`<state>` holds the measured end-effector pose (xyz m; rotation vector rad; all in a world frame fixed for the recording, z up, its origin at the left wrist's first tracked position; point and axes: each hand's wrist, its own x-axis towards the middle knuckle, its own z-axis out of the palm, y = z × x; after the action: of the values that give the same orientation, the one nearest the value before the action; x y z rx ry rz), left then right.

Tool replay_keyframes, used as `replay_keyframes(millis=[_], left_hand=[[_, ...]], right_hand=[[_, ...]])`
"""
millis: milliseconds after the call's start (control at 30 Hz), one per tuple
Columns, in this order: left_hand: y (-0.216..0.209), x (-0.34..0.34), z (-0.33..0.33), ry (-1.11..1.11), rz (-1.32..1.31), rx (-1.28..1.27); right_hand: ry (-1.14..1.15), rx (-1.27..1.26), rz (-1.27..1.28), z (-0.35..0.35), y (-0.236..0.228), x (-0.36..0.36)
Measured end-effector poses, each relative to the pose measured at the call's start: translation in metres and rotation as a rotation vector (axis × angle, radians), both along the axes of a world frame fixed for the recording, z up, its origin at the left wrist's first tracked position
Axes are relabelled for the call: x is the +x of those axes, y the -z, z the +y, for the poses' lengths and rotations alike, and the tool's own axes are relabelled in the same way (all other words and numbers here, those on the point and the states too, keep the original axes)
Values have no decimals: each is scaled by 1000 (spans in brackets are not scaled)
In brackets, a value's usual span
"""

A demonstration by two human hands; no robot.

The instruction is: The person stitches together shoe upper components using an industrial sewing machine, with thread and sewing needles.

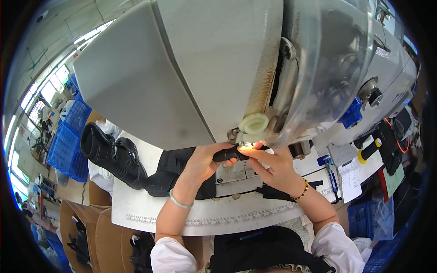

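The small black piece (pixel 225 155) sits just below the metal lower end (pixel 246 144) of the machine head (pixel 218 59), by a bright spot of light. The left hand (pixel 199 160), at 9 o'clock from it, grips it with the thumb on top and fingers curled under; the right hand (pixel 276 167), between 3 and 4 o'clock, pinches the near end between thumb and forefinger. Whether the metal end touches the piece is hidden.

The step looks like guiding the piece at the machine. It would go best with light, even pressure from both hands, turning from the wrists rather than pulling. The right fingertips seem the ones most at risk, so they should stay to the side of the metal end.

At 6 o'clock lies a metal plate (pixel 236 176), set in the white surface (pixel 132 204). Flat black parts (pixel 175 160) lie between 8 and 9 o'clock, close to the left forearm, which should avoid dragging them. Farther out at 9 o'clock, a black boot (pixel 114 155) leans near the surface's edge.
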<state>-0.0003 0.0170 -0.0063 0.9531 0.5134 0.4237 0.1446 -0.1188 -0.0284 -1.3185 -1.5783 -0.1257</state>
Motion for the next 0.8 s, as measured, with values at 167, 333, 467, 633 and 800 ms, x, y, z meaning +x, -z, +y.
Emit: replay_keyframes(millis=[167,333,467,633,800], left_hand=[[3,2,-26,-184,-105,169],[-1,-18,-97,133,202,407],[-17,-47,-103,22,131,1233],[-43,-21,-24,-399,558,1669],[-47,-11,0,236,548,863]], right_hand=[[101,141,-254,-6,-3,-3],[6,84,-63,-6,-2,23],[-69,91,-36,1,-1,30],[-92,108,-8,3,6,35],[-94,127,-77,7,9,38]])
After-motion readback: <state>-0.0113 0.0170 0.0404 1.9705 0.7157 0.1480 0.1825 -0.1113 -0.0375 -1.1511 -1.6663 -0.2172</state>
